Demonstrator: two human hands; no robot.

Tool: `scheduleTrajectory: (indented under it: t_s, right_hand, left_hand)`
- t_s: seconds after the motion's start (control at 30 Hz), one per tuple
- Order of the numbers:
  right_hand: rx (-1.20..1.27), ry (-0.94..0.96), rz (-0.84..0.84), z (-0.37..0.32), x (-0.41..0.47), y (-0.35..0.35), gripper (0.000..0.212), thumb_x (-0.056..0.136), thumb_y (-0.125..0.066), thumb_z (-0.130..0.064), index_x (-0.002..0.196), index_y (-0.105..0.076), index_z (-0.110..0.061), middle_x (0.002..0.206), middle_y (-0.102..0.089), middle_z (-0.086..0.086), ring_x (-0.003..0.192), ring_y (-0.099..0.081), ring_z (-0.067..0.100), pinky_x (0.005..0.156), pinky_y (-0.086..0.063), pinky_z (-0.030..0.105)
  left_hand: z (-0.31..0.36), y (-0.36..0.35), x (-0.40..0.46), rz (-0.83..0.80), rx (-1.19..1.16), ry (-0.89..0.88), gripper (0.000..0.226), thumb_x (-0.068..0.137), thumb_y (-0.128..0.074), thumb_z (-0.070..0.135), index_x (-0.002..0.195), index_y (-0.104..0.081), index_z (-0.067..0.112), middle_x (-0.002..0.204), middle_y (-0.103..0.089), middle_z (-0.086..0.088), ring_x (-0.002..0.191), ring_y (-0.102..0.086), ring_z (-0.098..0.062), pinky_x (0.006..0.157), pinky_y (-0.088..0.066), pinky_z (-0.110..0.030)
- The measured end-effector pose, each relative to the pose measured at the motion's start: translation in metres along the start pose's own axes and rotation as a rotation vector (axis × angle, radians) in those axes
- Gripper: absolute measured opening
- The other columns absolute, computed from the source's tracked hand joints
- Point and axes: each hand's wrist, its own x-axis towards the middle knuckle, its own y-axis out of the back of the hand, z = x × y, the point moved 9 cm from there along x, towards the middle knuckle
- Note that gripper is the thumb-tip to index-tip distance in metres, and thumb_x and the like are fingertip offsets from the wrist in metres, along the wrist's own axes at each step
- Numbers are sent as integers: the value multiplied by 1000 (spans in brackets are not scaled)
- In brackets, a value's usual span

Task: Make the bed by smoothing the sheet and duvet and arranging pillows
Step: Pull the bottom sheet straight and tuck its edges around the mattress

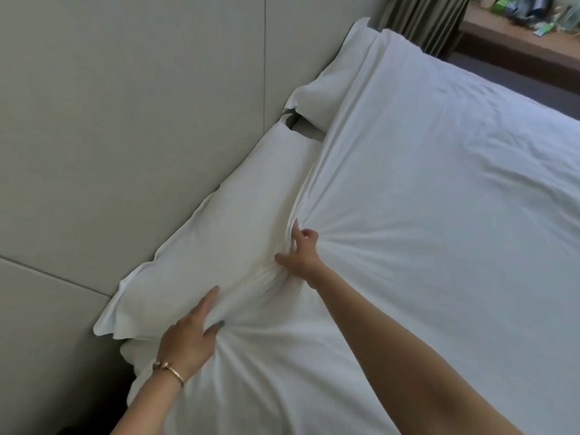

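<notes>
The left hand (191, 331) pinches a bunch of the duvet (439, 215) at its top edge, fingers closed on the cloth beside the near pillow (219, 227). The right hand (301, 249) is clenched on the same edge further along, creases fanning out from both grips. The duvet lies white across the bed, mostly flat but rumpled toward the far side, its edge lapping onto both pillows. An uneven pull could drag the near pillow askew or bunch the cover. The far pillow (329, 86) leans on the headboard (125, 120), possibly already crooked; it is hard to tell.
</notes>
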Motion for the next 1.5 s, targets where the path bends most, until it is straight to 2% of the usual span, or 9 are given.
scheduleTrajectory:
  t_s: [0.23,0.47,0.8,0.9,1.0,1.1,1.27,1.4,1.5]
  right_hand:
    - [226,21,42,-22,30,-16,84,60,-55,-14,144,-44,-16,151,-32,3,114,-54,19,78,-55,28]
    - [-247,135,-11,-6,9,-67,76,96,-52,-35,154,-7,-14,147,-9,13,129,-32,29,110,-30,32]
    - [-895,347,-208,145,-133,-57,64,101,-36,-35,151,4,-46,161,12,-10,149,11,20,120,-7,47]
    - [-910,225,-266,201,-166,-37,69,100,-41,-33,151,4,-44,162,12,-9,150,8,21,120,-12,47]
    - [-951,116,-294,265,-200,-27,68,101,-38,-36,152,6,-40,161,14,-8,150,8,21,119,-10,50]
    - [-1013,10,-281,336,-238,-15,62,102,-27,-42,152,8,-39,161,16,-10,149,12,21,117,-4,56]
    - [-1097,-26,-237,430,-325,6,60,100,-24,-50,150,9,-45,158,21,-11,148,14,21,114,-4,55]
    - [-1024,-144,-314,480,-389,3,58,87,-36,-45,144,-36,-38,155,-33,-1,138,-41,30,104,-29,57]
    - [-1005,-135,-242,481,-421,6,70,91,-45,-30,152,-13,-41,161,1,-8,149,-11,27,114,-19,55]
  left_hand:
    - [-1,43,-5,72,-224,-110,54,87,-62,5,123,-57,45,108,-61,32,96,-60,8,84,-45,-8]
    - [-65,8,10,-148,-41,273,25,80,-69,36,95,-58,18,99,-60,-1,94,-61,-21,81,-49,-28]
    - [-74,57,-50,419,238,638,17,81,-64,13,98,-59,11,107,-62,-16,101,-57,-37,80,-47,-41]
    - [-10,20,-63,544,453,198,36,84,-54,11,117,-56,0,118,-56,-26,106,-55,-44,85,-49,-51]
    - [75,-134,-90,79,638,-431,52,91,-40,41,139,-48,23,148,-41,-13,135,-39,-37,104,-32,-62]
    - [67,-266,-138,-411,727,-233,68,91,-27,68,151,-3,44,161,17,3,147,19,-24,111,10,-63]
    - [63,-386,-239,-572,552,-52,90,78,-36,78,143,20,52,149,43,2,137,39,-28,108,18,-61]
    - [73,-419,-299,-672,658,-176,91,79,-42,74,144,17,51,151,40,-1,140,35,-30,109,11,-62]
    - [73,-422,-330,-789,739,-293,90,82,-47,65,147,12,48,155,32,-1,144,24,-30,114,1,-60]
